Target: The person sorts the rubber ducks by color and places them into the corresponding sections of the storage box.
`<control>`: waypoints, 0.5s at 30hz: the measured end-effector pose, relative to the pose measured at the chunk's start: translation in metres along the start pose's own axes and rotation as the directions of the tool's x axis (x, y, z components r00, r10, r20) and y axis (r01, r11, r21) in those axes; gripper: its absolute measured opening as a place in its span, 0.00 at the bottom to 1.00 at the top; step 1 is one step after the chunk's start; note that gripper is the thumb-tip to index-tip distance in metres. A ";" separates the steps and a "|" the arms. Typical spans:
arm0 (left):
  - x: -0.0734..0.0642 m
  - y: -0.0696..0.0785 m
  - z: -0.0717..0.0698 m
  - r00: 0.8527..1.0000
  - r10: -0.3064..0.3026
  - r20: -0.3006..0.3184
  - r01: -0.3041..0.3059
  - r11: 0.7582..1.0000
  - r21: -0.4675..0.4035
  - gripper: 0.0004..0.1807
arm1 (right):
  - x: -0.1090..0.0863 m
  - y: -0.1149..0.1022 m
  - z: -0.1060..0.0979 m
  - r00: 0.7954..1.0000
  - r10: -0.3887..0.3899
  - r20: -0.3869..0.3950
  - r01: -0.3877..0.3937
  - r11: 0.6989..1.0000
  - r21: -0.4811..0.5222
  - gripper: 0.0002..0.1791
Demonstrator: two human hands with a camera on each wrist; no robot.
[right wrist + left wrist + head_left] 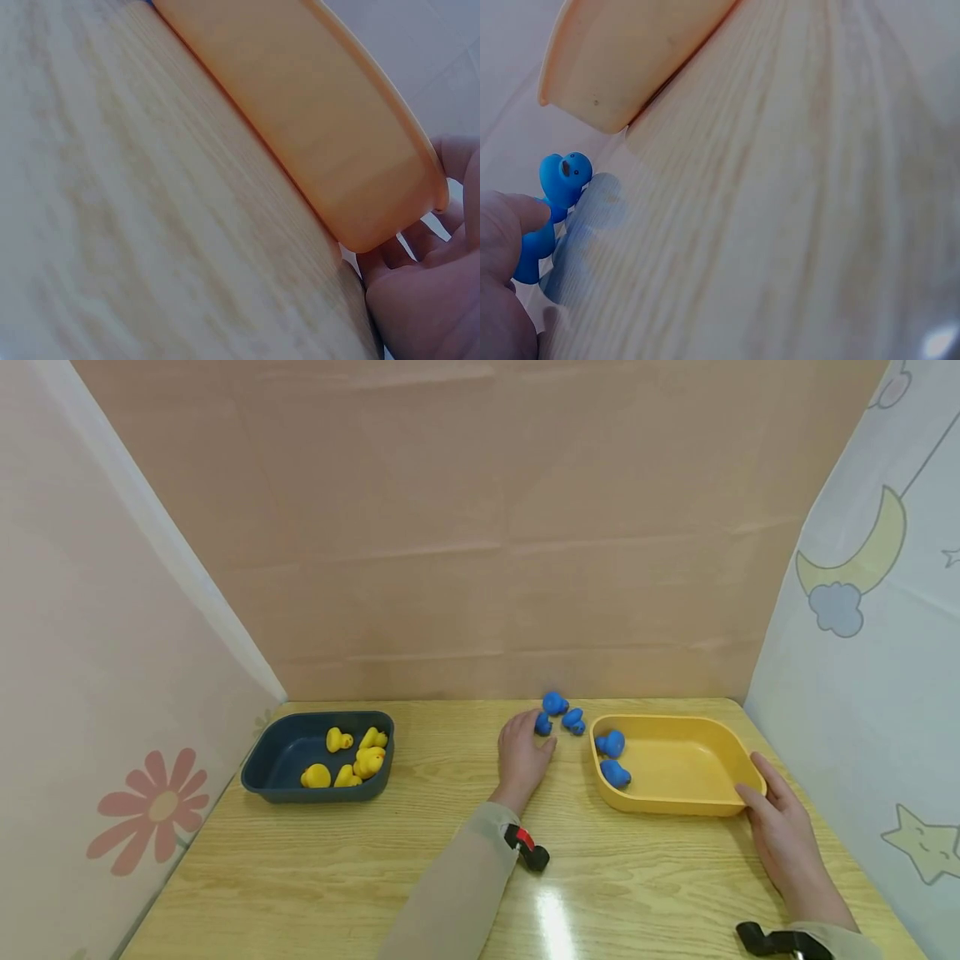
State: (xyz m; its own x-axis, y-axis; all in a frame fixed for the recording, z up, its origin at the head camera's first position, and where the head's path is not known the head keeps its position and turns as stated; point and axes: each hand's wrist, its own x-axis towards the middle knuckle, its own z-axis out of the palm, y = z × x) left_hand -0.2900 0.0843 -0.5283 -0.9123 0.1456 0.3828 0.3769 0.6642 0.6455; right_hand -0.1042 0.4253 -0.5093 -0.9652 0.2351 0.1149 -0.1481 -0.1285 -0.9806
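In the head view my left hand [523, 756] is at a blue rubber duck [543, 724] near the back of the table, with the duck between its fingertips and thumb. The left wrist view shows the thumb [529, 214] against blue ducks [566, 178]; the other fingertips are hidden there. Two more blue ducks [555, 702] lie just beyond this hand. My right hand [783, 831] grips the right end of a yellow tray [678, 807], thumb at the rim and fingers round the outside. Two blue ducks [615, 773] lie at the tray's left end.
A dark blue tray [315, 795] stands on the left of the wooden table [315, 877], holding several yellow rubber ducks [368, 763]. A brown paper wall [480, 568] rises behind the table. Printed panels [847, 718] flank both sides.
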 end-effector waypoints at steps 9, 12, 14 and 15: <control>-0.002 0.001 0.000 1.000 -0.031 0.001 0.031 0.999 -0.036 0.28 | -0.001 0.000 -0.001 1.000 0.023 0.002 -0.023 1.000 0.000 0.42; -0.001 0.001 -0.001 1.000 -0.020 0.008 0.020 0.999 -0.030 0.28 | 0.000 -0.001 0.000 1.000 0.020 0.000 -0.020 1.000 -0.002 0.42; -0.001 0.000 -0.001 1.000 -0.007 0.009 0.007 1.000 -0.016 0.27 | 0.000 -0.001 0.000 1.000 0.018 -0.001 -0.018 1.000 -0.001 0.42; -0.001 0.000 -0.001 1.000 -0.001 0.008 0.001 1.000 -0.009 0.27 | 0.000 -0.001 0.000 1.000 0.018 -0.001 -0.018 1.000 0.000 0.42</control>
State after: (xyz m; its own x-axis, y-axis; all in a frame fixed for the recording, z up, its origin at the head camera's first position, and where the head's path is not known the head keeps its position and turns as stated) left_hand -0.2889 0.0837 -0.5276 -0.9139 0.1504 0.3770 0.3771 0.6580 0.6518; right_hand -0.1038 0.4256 -0.5079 -0.9674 0.2340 0.0967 -0.1303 -0.1324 -0.9826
